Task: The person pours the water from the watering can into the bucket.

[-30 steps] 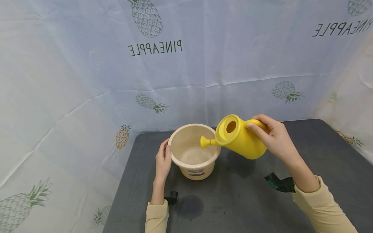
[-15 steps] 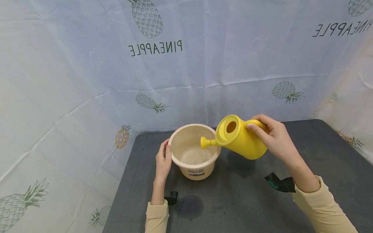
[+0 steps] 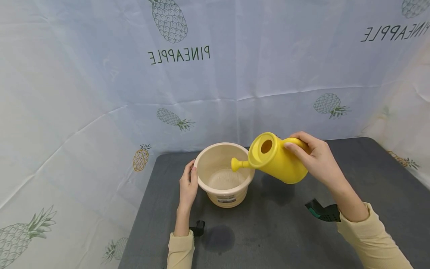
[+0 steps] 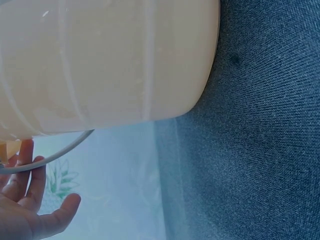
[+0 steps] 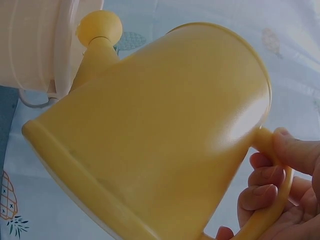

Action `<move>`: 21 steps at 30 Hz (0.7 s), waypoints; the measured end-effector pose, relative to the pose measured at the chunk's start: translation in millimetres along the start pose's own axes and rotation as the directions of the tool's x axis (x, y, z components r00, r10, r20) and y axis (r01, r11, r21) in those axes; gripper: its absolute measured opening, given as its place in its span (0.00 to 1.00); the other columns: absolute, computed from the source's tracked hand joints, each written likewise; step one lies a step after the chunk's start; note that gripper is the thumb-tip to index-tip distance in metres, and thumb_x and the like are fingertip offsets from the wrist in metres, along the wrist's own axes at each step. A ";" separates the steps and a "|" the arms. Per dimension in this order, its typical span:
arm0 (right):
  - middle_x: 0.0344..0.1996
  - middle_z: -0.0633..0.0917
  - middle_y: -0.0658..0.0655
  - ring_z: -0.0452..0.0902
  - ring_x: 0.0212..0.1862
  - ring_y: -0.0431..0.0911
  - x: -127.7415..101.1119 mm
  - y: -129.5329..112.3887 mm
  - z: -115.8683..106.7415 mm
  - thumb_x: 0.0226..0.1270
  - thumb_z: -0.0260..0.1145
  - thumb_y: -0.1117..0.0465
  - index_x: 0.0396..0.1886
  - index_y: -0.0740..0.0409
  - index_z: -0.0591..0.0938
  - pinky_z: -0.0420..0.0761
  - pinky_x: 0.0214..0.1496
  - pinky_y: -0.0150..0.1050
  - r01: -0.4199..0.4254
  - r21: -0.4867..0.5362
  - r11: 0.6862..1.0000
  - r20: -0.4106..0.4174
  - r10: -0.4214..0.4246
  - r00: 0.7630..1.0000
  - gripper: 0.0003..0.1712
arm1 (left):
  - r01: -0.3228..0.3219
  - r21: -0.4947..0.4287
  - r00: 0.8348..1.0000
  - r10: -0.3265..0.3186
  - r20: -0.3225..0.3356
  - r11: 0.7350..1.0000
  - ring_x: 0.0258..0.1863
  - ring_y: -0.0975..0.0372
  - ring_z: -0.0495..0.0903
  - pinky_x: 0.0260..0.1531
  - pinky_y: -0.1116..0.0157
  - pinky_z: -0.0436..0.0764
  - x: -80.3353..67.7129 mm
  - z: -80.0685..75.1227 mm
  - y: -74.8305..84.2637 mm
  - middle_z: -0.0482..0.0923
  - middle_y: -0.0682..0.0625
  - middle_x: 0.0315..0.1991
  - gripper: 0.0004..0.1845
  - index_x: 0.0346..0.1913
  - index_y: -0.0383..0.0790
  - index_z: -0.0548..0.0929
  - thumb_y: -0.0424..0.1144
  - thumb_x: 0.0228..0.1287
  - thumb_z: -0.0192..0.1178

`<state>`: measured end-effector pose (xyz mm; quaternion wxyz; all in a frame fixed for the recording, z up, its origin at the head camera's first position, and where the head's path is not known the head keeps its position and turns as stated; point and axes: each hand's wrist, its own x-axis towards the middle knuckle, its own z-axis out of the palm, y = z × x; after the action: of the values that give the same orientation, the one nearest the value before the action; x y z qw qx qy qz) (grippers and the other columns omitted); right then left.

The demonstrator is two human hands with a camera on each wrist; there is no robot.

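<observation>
A cream bucket [image 3: 215, 157] with a thick rim stands on the dark table. Clear water [image 3: 223, 181] covers its floor, the surface lightly rippled. My left hand [image 3: 189, 183] rests its fingers and thumb against the bucket's left outer rim. In the left wrist view, the loosely extended fingers [image 4: 35, 187] lie beside the bucket's grey wire handle [image 4: 70, 147]. With my right hand [image 3: 319, 158] I grip the handle of a yellow watering can [image 3: 285, 164], fingers curled through the loop. The can tilts left, its spout head [image 3: 236, 164] over the bucket's inside.
Two dark round patches mark the table [image 3: 268, 231], one right of the bucket and one in front [image 3: 219, 239]. A pale curtain [image 3: 275, 63] printed with pineapples hangs behind and at both sides. Each wrist wears a black mount [image 3: 324, 212].
Both hands, the bucket and the tilted can keep their places. The ripples and bubbles on the water in the bucket shift and look fainter now.
</observation>
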<state>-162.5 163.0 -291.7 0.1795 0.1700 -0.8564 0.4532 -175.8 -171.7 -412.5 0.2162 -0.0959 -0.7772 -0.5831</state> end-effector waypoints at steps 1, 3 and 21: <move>0.31 0.79 0.52 0.71 0.31 0.42 0.1 0.0 0.1 0.66 0.61 0.58 0.41 0.56 0.80 0.70 0.32 0.29 0.000 -0.002 1.000 -0.001 0.000 1.000 0.08 | -0.001 0.001 1.000 0.001 -0.001 1.000 0.50 0.43 0.74 0.42 0.57 0.77 0.1 0.1 -0.4 0.71 0.33 0.56 0.19 0.62 0.26 0.67 0.32 0.73 0.43; 0.31 0.79 0.52 0.71 0.31 0.42 0.3 0.0 0.2 0.66 0.61 0.58 0.41 0.56 0.80 0.70 0.33 0.29 0.000 -0.005 1.000 -0.002 0.000 1.000 0.08 | 0.000 0.003 1.000 0.000 -0.004 1.000 0.50 0.43 0.75 0.41 0.57 0.78 0.0 0.2 -0.7 0.71 0.33 0.55 0.19 0.62 0.26 0.67 0.32 0.73 0.43; 0.31 0.79 0.52 0.71 0.31 0.42 2.1 2.2 2.5 0.66 0.61 0.58 0.42 0.55 0.80 0.70 0.33 0.29 0.014 0.008 1.000 0.006 -0.014 1.000 0.08 | 0.032 -0.001 0.999 -0.032 -0.005 0.999 0.52 0.44 0.74 0.45 0.50 0.75 0.2 0.7 1.6 0.70 0.34 0.57 0.20 0.63 0.26 0.66 0.33 0.73 0.43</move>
<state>-165.7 161.8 -293.6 0.1793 0.1779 -0.8539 0.4550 -175.4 -170.5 -411.2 0.2087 -0.0819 -0.7779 -0.5870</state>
